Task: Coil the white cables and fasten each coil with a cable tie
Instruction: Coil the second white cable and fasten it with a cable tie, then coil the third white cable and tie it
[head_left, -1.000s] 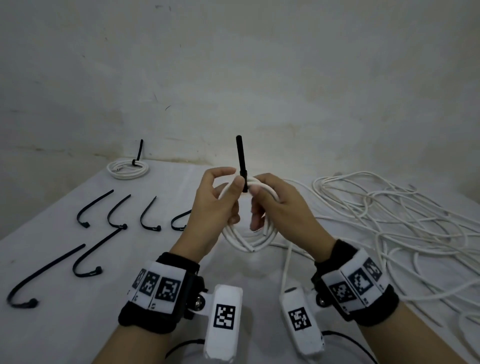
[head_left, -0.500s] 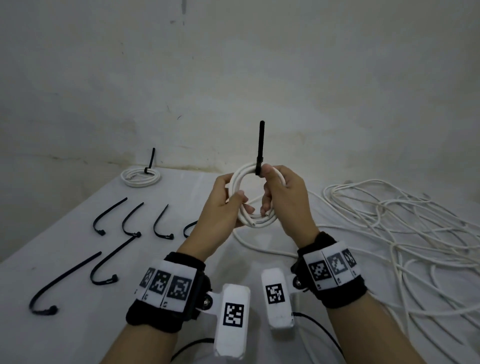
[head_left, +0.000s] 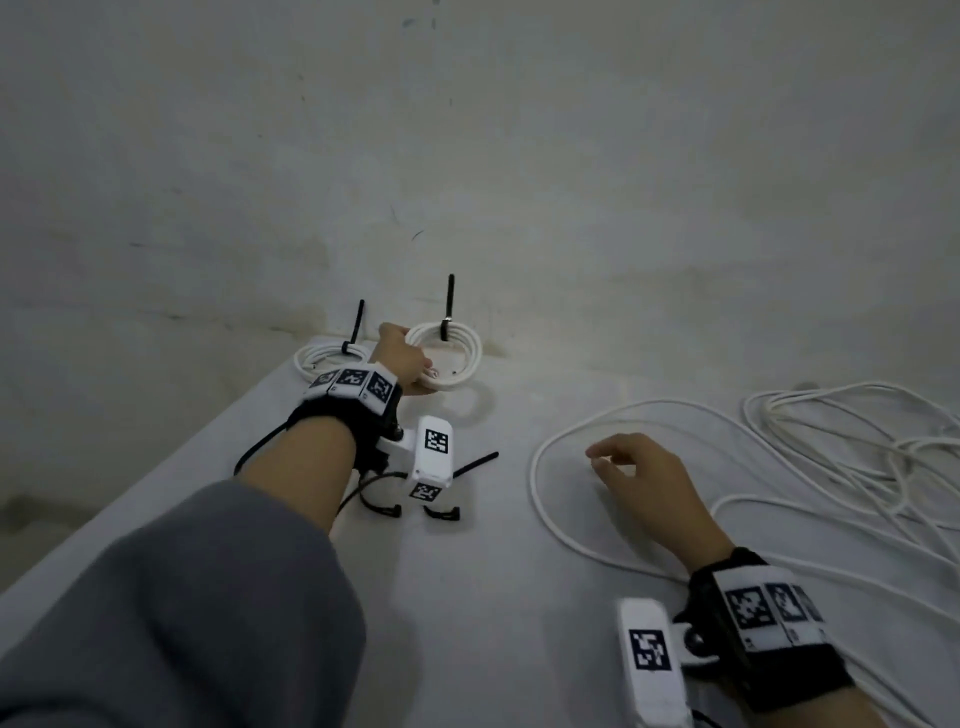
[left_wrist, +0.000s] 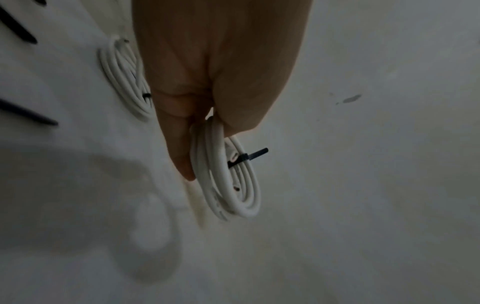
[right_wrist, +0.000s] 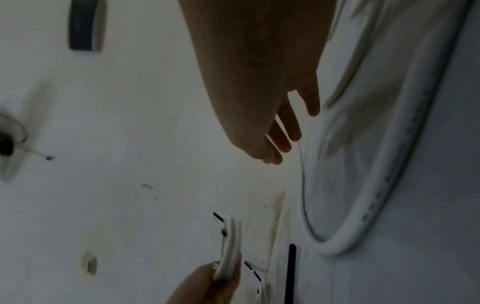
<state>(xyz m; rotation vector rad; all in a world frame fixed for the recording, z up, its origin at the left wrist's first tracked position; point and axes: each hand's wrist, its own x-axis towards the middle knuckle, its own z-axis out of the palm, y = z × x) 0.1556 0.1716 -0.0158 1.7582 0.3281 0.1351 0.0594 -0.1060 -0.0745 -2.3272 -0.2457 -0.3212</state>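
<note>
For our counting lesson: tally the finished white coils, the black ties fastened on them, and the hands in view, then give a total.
White coils: 2, the lying coil and the held coil
Fastened black ties: 2, the lying coil's tie and the held coil's tie
Hands: 2, the left hand and the right hand
Total: 6

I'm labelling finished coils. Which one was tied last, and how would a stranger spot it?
Look to the table's far edge by the wall. Two tied white coils sit there; it is the right-hand coil, gripped by the left hand. Unlike the other coil, it is held clear of the table.
</note>
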